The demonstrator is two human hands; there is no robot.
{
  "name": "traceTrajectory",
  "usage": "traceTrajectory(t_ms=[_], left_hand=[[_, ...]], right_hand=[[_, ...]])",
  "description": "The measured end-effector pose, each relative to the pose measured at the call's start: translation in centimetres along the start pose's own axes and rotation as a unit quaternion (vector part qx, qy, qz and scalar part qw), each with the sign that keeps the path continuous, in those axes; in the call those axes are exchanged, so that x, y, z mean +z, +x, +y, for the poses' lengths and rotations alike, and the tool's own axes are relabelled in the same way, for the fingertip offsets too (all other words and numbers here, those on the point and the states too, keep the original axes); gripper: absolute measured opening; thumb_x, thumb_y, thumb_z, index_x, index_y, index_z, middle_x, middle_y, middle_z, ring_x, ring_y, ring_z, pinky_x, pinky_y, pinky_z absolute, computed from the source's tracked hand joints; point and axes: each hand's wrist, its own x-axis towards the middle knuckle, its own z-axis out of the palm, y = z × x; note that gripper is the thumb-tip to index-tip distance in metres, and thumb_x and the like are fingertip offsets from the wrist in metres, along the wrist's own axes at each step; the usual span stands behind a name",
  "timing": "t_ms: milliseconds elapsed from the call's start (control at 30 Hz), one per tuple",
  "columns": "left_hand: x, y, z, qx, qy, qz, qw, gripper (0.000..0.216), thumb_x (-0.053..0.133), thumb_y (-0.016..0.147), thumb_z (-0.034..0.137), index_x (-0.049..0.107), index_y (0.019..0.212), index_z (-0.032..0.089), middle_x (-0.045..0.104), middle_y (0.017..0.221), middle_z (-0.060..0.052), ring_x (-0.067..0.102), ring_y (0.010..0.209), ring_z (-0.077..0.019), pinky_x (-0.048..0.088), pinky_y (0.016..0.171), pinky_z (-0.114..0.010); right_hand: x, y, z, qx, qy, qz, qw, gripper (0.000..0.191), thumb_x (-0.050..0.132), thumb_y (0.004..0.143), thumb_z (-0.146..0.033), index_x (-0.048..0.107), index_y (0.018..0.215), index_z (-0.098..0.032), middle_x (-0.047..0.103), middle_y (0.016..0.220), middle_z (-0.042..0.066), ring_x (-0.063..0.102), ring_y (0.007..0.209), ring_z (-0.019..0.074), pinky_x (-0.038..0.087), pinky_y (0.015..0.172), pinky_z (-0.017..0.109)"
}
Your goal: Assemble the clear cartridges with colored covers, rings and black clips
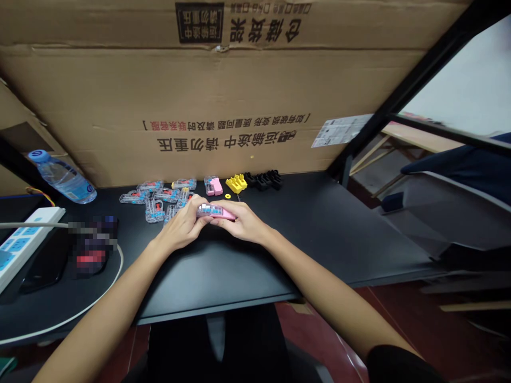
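Above the black table, my left hand point(184, 223) grips the clear end of a small clear-and-pink toy pistol point(210, 210). My right hand point(244, 221) is closed around its pink end, and the fingers of both hands partly cover it. Just beyond my left hand lie several clear plastic toy pistols point(155, 209) with blue and red parts inside. Another clear-and-pink toy pistol point(214, 185) rests behind my hands. To its right are yellow plastic pieces point(237, 183), black plastic pieces point(263, 180) and a small yellow ring point(228, 196).
A large cardboard sheet point(223, 85) stands along the table's back edge. At the left are a water bottle point(64, 178), a white power strip point(30, 242), a black phone point(47, 260) and a pale cable point(120, 271). A black metal frame point(399, 101) rises at right.
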Motion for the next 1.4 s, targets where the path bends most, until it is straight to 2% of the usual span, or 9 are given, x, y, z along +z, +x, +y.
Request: traceTrajectory(t_ms=[333,533,633,767,900,1100,1167,1267,1400], left_hand=[[-0.1,0.0,0.1,-0.007,-0.01,-0.001,1.0,0.022,0.048,0.113,0.037,0.045,0.132,0.026,0.06,0.115,-0.007,0.065,0.095,-0.0221,0.055,0.088,-0.038],[-0.2,0.6,0.1,0.013,-0.03,0.042,0.999,0.023,0.05,0.114,0.033,0.047,0.135,0.027,0.065,0.126,-0.009,0.067,0.116,-0.025,0.055,0.104,-0.042],[-0.4,1.0,0.1,0.023,-0.026,0.05,0.998,0.024,0.053,0.113,0.032,0.049,0.137,0.027,0.066,0.13,-0.01,0.065,0.125,-0.0256,0.052,0.112,-0.044],[-0.6,1.0,0.1,-0.036,-0.02,0.03,0.999,0.028,0.052,0.114,0.036,0.052,0.14,0.025,0.067,0.137,-0.012,0.065,0.13,-0.0272,0.05,0.115,-0.044],[-0.9,0.9,0.0,-0.125,0.003,-0.008,0.992,0.028,0.049,0.114,0.043,0.059,0.13,0.022,0.073,0.121,-0.011,0.071,0.111,-0.0286,0.055,0.1,-0.042],[-1.1,1.1,-0.1,-0.082,0.001,0.009,0.997,0.029,0.049,0.113,0.036,0.062,0.134,0.021,0.072,0.134,-0.013,0.068,0.127,-0.0281,0.051,0.111,-0.042],[-1.2,1.2,-0.1,-0.089,0.012,0.014,0.996,0.028,0.051,0.112,0.036,0.065,0.131,0.021,0.074,0.131,-0.012,0.07,0.123,-0.0283,0.052,0.108,-0.042],[-1.3,1.3,-0.2,-0.133,0.009,0.033,0.991,0.027,0.058,0.108,0.041,0.07,0.119,0.02,0.079,0.111,-0.009,0.073,0.101,-0.0252,0.055,0.093,-0.037],[-0.8,1.5,-0.3,-0.218,-0.095,0.089,0.967,0.033,0.067,0.1,0.05,0.075,0.105,0.019,0.079,0.086,-0.004,0.071,0.078,-0.0201,0.056,0.079,-0.033]], right_hand=[[0.4,0.0,0.3,-0.025,-0.015,0.009,1.0,0.032,0.075,0.102,-0.04,0.076,0.127,-0.02,0.083,0.111,0.008,0.077,0.092,0.0219,0.06,0.089,0.034],[0.4,0.0,0.3,-0.037,-0.011,0.117,0.992,0.034,0.084,0.095,-0.04,0.076,0.123,-0.023,0.083,0.116,0.007,0.079,0.098,0.0225,0.062,0.092,0.034],[0.2,0.0,0.3,-0.048,-0.014,0.133,0.99,0.032,0.083,0.096,-0.041,0.077,0.121,-0.024,0.083,0.117,0.008,0.08,0.102,0.0237,0.062,0.095,0.036],[0.2,0.0,0.4,-0.042,-0.014,0.136,0.99,0.032,0.081,0.097,-0.042,0.076,0.123,-0.024,0.082,0.122,0.009,0.079,0.109,0.0256,0.061,0.1,0.039],[0.3,-0.1,0.7,0.001,0.001,0.134,0.991,0.035,0.076,0.101,-0.045,0.073,0.127,-0.023,0.082,0.117,0.008,0.079,0.1,0.0244,0.063,0.092,0.038],[0.3,-0.1,0.7,-0.03,-0.047,0.122,0.991,0.035,0.075,0.101,-0.045,0.074,0.13,-0.025,0.08,0.126,0.01,0.077,0.112,0.027,0.06,0.102,0.042],[0.1,0.0,0.6,-0.033,-0.071,0.125,0.989,0.034,0.075,0.102,-0.045,0.075,0.129,-0.025,0.08,0.124,0.01,0.077,0.11,0.0271,0.059,0.101,0.043],[-0.5,0.3,0.8,0.003,-0.107,0.143,0.984,0.033,0.073,0.102,-0.048,0.077,0.124,-0.023,0.08,0.115,0.01,0.075,0.1,0.0266,0.059,0.093,0.042],[-0.7,0.5,1.6,0.063,-0.1,0.152,0.981,0.039,0.065,0.106,-0.052,0.078,0.126,-0.021,0.079,0.109,0.01,0.069,0.088,0.0244,0.057,0.083,0.04]])
